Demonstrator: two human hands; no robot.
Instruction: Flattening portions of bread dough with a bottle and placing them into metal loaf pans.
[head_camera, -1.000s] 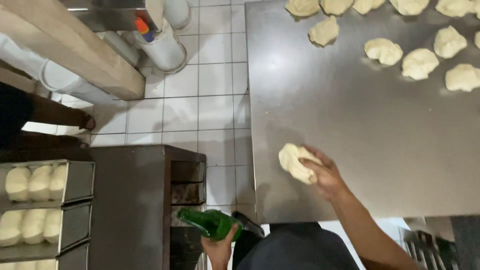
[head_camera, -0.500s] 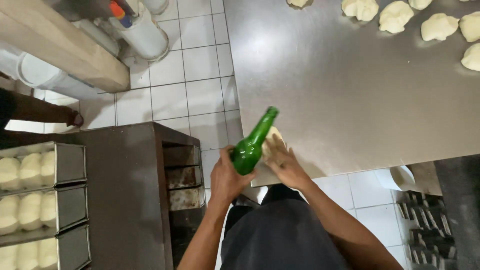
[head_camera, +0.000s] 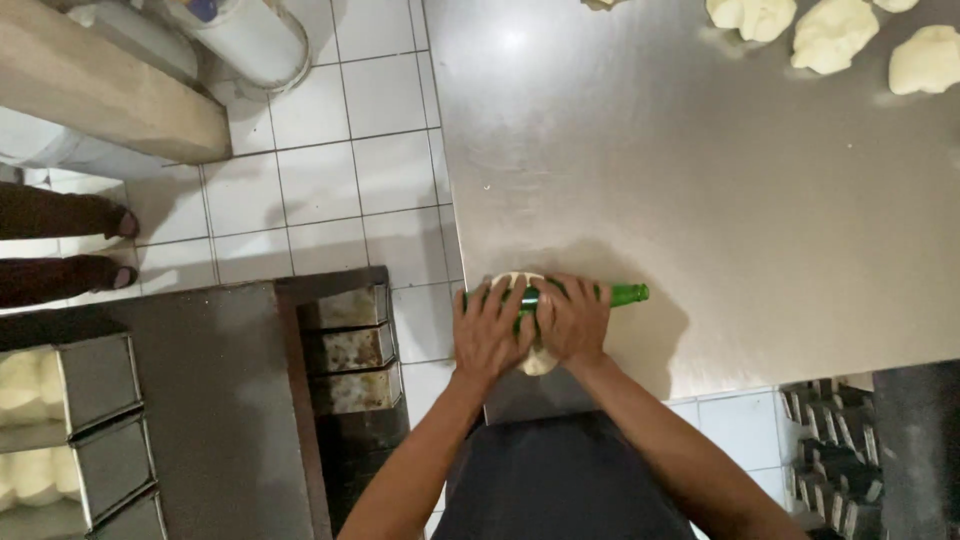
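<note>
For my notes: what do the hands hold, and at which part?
Both hands, left hand and right hand, press on the body of a green bottle lying across dough.

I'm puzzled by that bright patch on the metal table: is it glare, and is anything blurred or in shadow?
Head view: yes, an overhead light glares off the steel table near its top left; a soft shadow spreads around both hands, left hand and right hand, on the green glass bottle over the flattened pale dough; the picture is fairly sharp, edges slightly soft.

Dough lumps (head_camera: 832, 35), perhaps 4, far-side.
</note>
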